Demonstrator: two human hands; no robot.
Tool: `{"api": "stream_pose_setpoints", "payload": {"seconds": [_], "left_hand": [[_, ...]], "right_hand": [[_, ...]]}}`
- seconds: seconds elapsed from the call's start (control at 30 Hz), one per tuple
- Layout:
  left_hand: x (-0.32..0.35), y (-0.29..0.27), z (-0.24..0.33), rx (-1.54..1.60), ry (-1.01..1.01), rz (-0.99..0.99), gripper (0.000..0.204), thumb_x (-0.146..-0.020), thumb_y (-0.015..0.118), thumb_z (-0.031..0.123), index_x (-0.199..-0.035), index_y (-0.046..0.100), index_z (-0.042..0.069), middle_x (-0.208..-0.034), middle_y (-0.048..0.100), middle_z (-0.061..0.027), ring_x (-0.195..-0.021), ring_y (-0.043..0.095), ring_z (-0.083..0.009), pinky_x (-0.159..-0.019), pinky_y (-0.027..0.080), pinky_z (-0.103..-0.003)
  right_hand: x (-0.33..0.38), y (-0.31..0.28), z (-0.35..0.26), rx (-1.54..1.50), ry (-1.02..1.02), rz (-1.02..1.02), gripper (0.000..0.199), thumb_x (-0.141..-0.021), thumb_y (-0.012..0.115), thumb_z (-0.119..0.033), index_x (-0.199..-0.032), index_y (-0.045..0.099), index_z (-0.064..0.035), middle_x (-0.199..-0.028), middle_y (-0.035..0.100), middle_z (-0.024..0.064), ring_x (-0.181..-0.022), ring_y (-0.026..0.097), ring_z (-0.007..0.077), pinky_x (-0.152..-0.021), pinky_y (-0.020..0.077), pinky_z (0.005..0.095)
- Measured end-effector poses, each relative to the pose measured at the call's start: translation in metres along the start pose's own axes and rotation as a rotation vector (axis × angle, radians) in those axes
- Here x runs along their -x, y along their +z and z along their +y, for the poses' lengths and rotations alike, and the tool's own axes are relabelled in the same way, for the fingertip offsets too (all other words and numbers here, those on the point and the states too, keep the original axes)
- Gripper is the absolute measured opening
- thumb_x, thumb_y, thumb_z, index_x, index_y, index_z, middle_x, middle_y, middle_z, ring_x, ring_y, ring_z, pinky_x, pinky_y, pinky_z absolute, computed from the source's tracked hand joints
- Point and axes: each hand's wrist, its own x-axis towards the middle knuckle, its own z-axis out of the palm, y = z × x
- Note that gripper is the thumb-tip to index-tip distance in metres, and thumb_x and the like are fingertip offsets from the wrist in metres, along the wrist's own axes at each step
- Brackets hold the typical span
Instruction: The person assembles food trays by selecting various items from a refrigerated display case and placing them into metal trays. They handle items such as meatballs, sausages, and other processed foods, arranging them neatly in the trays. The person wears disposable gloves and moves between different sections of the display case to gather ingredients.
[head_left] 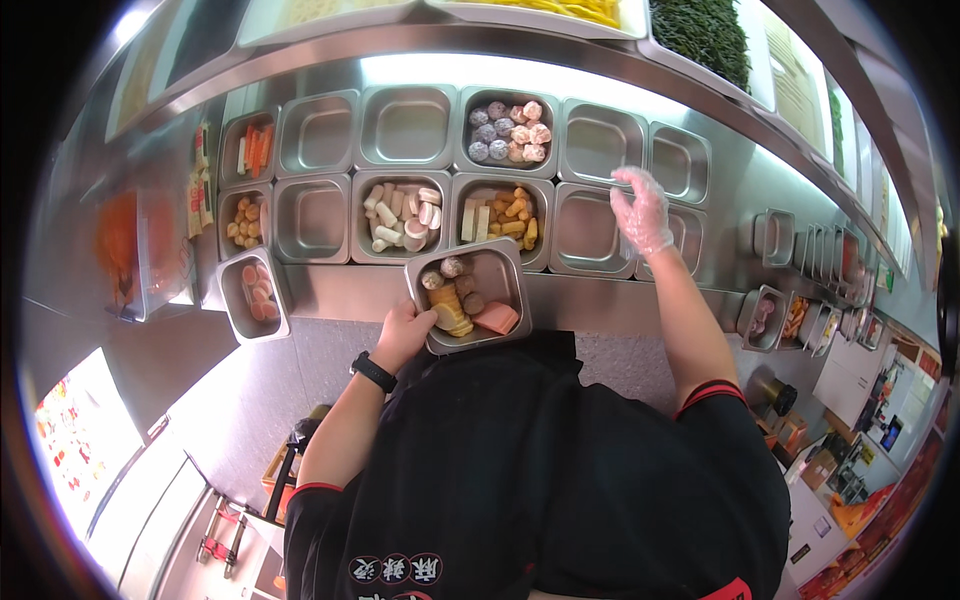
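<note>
My bare left hand (403, 330) grips the left side of a metal food pan (497, 268), which is tilted at the counter's front edge before my body. Inside it lie round meatballs (453, 267), yellowish round slices (447, 311) and pink pieces (497, 317). My right hand (643, 213), in a clear plastic glove, hovers over the pans on the right with its fingers apart and nothing in them. Beneath and beside it are bare metal pans (592, 228). A black watch (374, 372) circles my left wrist.
Two rows of pans hold purple and pink balls (510, 132), white pieces (404, 215), yellow pieces (513, 217) and orange sticks (258, 150). A pan of pink slices (260, 292) juts over the front edge. A shelf edge (480, 48) spans the back; stacked pans (828, 250) stand right.
</note>
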Motion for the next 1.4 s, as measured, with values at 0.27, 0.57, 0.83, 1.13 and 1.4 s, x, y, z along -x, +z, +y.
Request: {"api": "stream_pose_setpoints", "payload": {"seconds": [0.27, 0.57, 0.83, 1.13, 1.4], "left_hand": [[-0.01, -0.007, -0.009, -0.115, 0.073, -0.061, 0.03, -0.093, 0.072, 0.028, -0.088, 0.069, -0.001, -0.076, 0.067, -0.0029, -0.072, 0.061, -0.0118, -0.065, 0.051, -0.033], [-0.018, -0.016, -0.009, 0.045, -0.034, -0.191, 0.023, -0.096, 0.072, 0.022, -0.105, 0.07, 0.001, -0.085, 0.068, -0.0017, -0.065, 0.058, -0.009, -0.059, 0.047, -0.025], [-0.008, -0.013, 0.011, 0.106, -0.141, -0.187, 0.021, -0.097, 0.07, 0.02, -0.111, 0.068, 0.005, -0.091, 0.071, -0.002, -0.068, 0.063, -0.0095, -0.06, 0.05, -0.024], [0.026, 0.006, 0.022, 0.047, -0.28, 0.117, 0.032, -0.096, 0.071, 0.025, -0.119, 0.06, 0.005, -0.098, 0.068, -0.0064, -0.076, 0.068, -0.0185, -0.06, 0.057, -0.031], [0.055, 0.031, 0.028, 0.034, -0.34, 0.321, 0.04, -0.093, 0.073, 0.025, -0.123, 0.057, 0.004, -0.105, 0.067, -0.0097, -0.078, 0.07, -0.0226, -0.057, 0.055, -0.031]], "right_hand": [[0.063, -0.021, -0.033, 0.093, 0.293, -0.066, 0.028, -0.094, 0.076, -0.033, -0.082, 0.07, -0.0089, -0.088, 0.07, 0.0113, -0.085, 0.068, 0.0354, -0.076, 0.054, 0.0486], [0.198, -0.147, -0.053, 0.233, 0.619, 0.08, 0.02, -0.094, 0.068, -0.025, -0.108, 0.07, -0.0106, -0.109, 0.072, 0.0132, -0.104, 0.069, 0.0379, -0.093, 0.0556, 0.0475], [0.303, -0.301, 0.053, 0.415, 1.161, 0.118, 0.045, -0.089, 0.072, -0.027, -0.131, 0.064, -0.014, -0.132, 0.065, 0.0168, -0.125, 0.062, 0.0366, -0.106, 0.0508, 0.0472], [0.281, -0.363, 0.208, 0.479, 0.976, -0.415, 0.085, -0.077, 0.083, -0.025, -0.154, 0.047, -0.0162, -0.163, 0.038, 0.0213, -0.143, 0.049, 0.0416, -0.118, 0.0445, 0.0433], [0.286, -0.345, 0.248, 0.145, 0.925, -0.487, 0.052, -0.078, 0.079, -0.012, -0.127, 0.062, -0.0123, -0.138, 0.049, 0.0234, -0.121, 0.061, 0.0433, -0.104, 0.0534, 0.0457]]}}
